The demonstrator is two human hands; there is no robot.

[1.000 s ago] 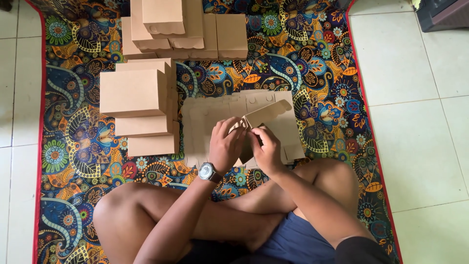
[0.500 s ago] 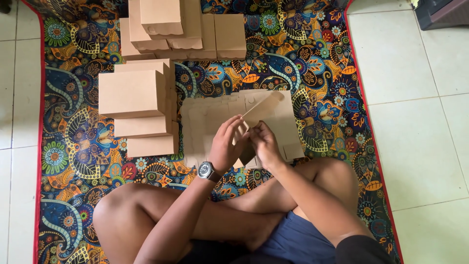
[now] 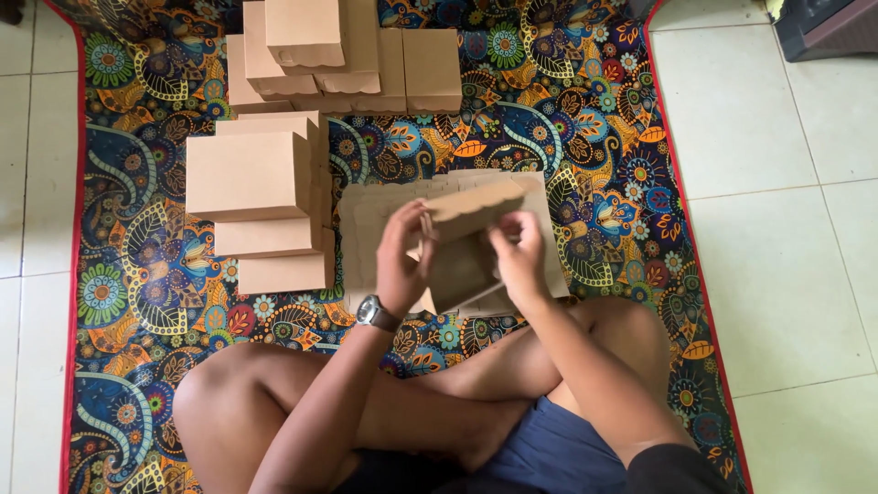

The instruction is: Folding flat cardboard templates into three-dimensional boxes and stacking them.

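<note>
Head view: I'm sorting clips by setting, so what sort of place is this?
Probably a home floor used as a workspace: a patterned rug on pale floor tiles, stacked cardboard boxes, and a person sitting cross-legged folding a box.

The left hand (image 3: 402, 256) and right hand (image 3: 519, 258) cover both ends of the half-folded cardboard box (image 3: 465, 240), so how its side flaps sit cannot be told. That box and the hands hide most of the flat cardboard sheets (image 3: 366, 220) lying beneath them. Beyond the hands, the far stack of folded boxes (image 3: 306, 37) is cut off by the top edge. Below the wrists, both arms leave the picture's bottom edge.
</note>
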